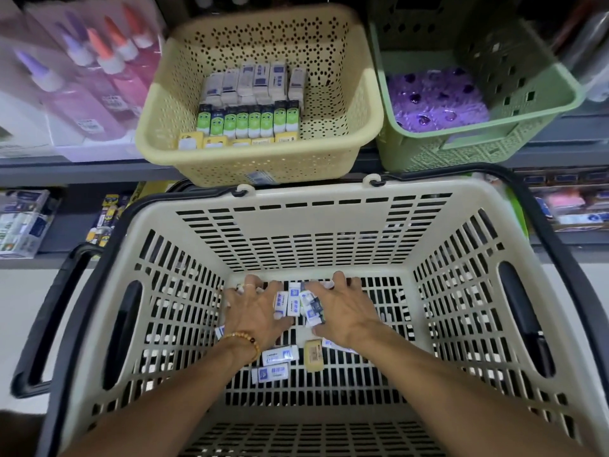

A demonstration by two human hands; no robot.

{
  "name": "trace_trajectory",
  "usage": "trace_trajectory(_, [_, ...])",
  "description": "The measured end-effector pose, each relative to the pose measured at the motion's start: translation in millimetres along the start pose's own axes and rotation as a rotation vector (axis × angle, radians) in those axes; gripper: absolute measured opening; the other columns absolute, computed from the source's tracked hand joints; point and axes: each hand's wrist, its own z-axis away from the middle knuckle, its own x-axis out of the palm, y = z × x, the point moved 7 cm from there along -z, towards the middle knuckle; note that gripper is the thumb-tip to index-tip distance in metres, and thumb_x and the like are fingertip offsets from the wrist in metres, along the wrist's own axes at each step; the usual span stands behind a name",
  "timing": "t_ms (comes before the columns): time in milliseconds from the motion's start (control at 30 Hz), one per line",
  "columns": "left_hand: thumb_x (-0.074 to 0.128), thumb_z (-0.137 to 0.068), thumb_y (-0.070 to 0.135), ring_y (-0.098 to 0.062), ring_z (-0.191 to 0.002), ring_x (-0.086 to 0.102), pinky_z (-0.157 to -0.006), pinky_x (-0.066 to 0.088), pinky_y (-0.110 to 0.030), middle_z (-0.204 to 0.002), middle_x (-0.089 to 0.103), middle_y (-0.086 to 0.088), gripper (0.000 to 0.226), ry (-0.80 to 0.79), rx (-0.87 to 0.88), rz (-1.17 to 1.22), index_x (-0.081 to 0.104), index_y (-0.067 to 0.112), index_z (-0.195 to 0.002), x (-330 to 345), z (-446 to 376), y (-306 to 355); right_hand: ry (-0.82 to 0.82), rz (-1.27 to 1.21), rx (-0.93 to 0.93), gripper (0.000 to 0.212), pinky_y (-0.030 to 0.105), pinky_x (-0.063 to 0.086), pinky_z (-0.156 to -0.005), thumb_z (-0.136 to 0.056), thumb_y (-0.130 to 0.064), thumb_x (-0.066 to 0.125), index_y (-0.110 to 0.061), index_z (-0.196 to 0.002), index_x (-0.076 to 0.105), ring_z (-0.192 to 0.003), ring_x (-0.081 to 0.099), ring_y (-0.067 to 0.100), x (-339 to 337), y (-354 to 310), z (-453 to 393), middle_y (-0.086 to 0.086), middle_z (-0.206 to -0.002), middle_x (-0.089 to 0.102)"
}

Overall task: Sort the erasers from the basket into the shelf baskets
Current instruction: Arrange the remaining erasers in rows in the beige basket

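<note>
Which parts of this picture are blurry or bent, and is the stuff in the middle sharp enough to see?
Head view: the glue bottles at upper left are smeared by blur, and the edges bow from the wide lens. The yellow basket and its rows of erasers are fairly sharp. The left hand, right hand and loose erasers are slightly soft.
</note>
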Motion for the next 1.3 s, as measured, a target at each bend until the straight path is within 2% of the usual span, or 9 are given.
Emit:
trace_trajectory(433, [0.069,-0.072,0.05,-0.025,-0.121,0.032,-0.104,0.034,-0.037,-0.131,0.04,0.006,0.042,-0.092,0.112,0.086,0.053,0.043,-0.109,-8.8,3.5,-1.0,-0.006,0.076,-0.041,0.073,0.038,0.048,-0.081,-0.083,-0.03,0.071,-0.034,-0.142,0.028,-0.115,0.039,0.035,-4.2,1.3,2.0,0.014,-0.13,0.037])
trace_trajectory(600, [0.082,-0.069,0.024,-0.022,-0.099,0.061,-0.086,0.056,-0.044,-0.113,0.057,0.001,0.028,-0.167,-0.062,0.834,0.063,0.026,-0.091,-33.0,-4.1,-13.0,-0.026,-0.297,0.053,0.073,0.038,0.053,-0.093,-0.073,-0.023,0.081,-0.03,-0.136,0.045,-0.112,0.053,0.027,-9.7,17.7,0.5,0.006,-0.12,0.049])
trace_trajectory(667, [0.076,-0.076,0.024,-0.018,-0.087,0.064,-0.068,0.058,-0.04,-0.102,0.064,-0.004,0.024,-0.321,-0.133,1.142,0.065,0.017,-0.096,-36.9,-3.3,-11.8,-0.005,-0.553,0.113,0.069,0.032,0.054,-0.088,-0.071,-0.017,0.083,-0.024,-0.132,0.051,-0.104,0.062,0.024,-15.8,28.9,-1.8,0.005,-0.116,0.059])
trace_trajectory(767, [0.066,-0.071,0.036,-0.024,-0.086,0.061,-0.077,0.055,-0.045,-0.098,0.062,-0.007,0.038,-0.614,-0.238,1.558,0.065,0.008,-0.098,-31.5,5.0,-6.0,-0.047,-0.812,0.191,0.066,0.026,0.055,-0.075,-0.073,-0.006,0.079,-0.016,-0.132,0.052,-0.095,0.065,0.021,-17.4,40.3,-0.7,0.003,-0.109,0.065])
trace_trajectory(867, [0.055,-0.07,0.034,-0.033,-0.081,0.062,-0.07,0.054,-0.039,-0.101,0.063,-0.012,0.031,-0.737,-0.25,1.787,0.067,0.01,-0.084,-34.1,13.7,1.8,-0.096,-1.056,0.253,0.073,0.034,0.055,-0.086,-0.072,0.005,0.077,-0.013,-0.136,0.047,-0.093,0.065,0.021,-15.5,40.4,5.5,0.004,-0.105,0.064])
trace_trajectory(933, [0.053,-0.073,0.03,-0.034,-0.08,0.066,-0.066,0.054,-0.035,-0.1,0.066,-0.011,0.022,-0.728,-0.264,1.811,0.065,0.012,-0.076,-38.3,17.3,6.8,-0.129,-1.149,0.235,0.067,0.026,0.052,-0.068,-0.072,0.007,0.077,-0.004,-0.132,0.048,-0.076,0.065,0.013,-21.4,36.3,11.8,0.001,-0.088,0.067])
trace_trajectory(1033, [0.055,-0.081,0.023,-0.028,-0.072,0.069,-0.064,0.056,-0.032,-0.089,0.069,-0.01,0.017,-0.686,-0.242,1.673,0.064,0.013,-0.071,-48.9,21.9,13.6,-0.139,-1.104,0.11,0.044,0.019,0.048,-0.056,-0.072,-0.003,0.082,-0.015,-0.108,0.059,-0.062,0.065,0.006,-47.0,20.0,23.9,-0.008,-0.065,0.068])
trace_trajectory(1200, [0.062,-0.085,0.044,-0.022,-0.081,0.071,-0.069,0.058,-0.033,-0.101,0.074,-0.012,0.039,-0.708,-0.068,1.597,0.07,0.012,-0.106,-78.8,41.1,29.5,-0.021,-0.769,-0.092,0.047,0.023,0.054,-0.082,-0.069,-0.006,0.084,-0.021,-0.11,0.065,-0.088,0.069,0.006,-92.7,-21.6,47.3,-0.006,-0.098,0.074])
trace_trajectory(1300, [0.07,-0.076,0.05,-0.023,-0.089,0.069,-0.073,0.057,-0.036,-0.109,0.072,-0.013,0.043,-0.735,0.085,1.655,0.075,0.016,-0.103,-104.3,60.7,37.0,0.07,-0.603,-0.149,0.065,0.008,0.047,-0.076,-0.07,-0.01,0.083,-0.034,-0.124,0.058,-0.084,0.063,-0.009,-112.8,-45.6,65.0,-0.02,-0.097,0.067])
